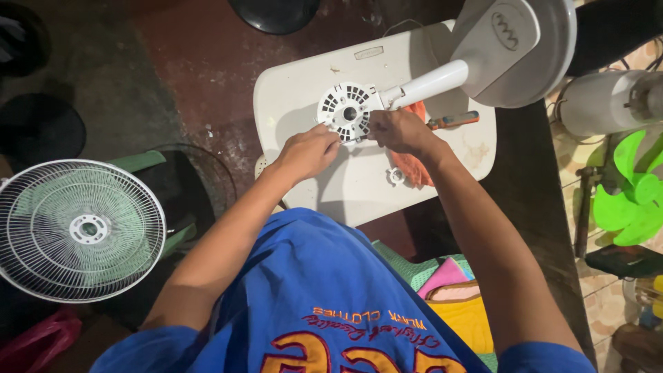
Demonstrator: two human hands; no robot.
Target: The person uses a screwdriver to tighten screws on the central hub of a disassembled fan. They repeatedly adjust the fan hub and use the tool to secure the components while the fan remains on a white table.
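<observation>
Both my hands hold a round white slotted fan motor cover (345, 110) at the end of a white fan stand pole (427, 85). My left hand (307, 152) grips its lower left rim. On the cover's right side my right hand (400, 131) is closed on the rim. The pole runs up to a round white fan base (514, 48) lying on its side. All this sits over a white plastic table (304, 90). A small white fan nut (396, 176) lies on the table beside an orange cloth (414, 166).
An orange-handled screwdriver (452, 121) lies on the table right of my hands. A white wire fan guard (79, 230) rests at the left. Green fan blades (632, 190) and a fan motor (611, 100) are at the right. Folded cloths (449, 290) lie near my lap.
</observation>
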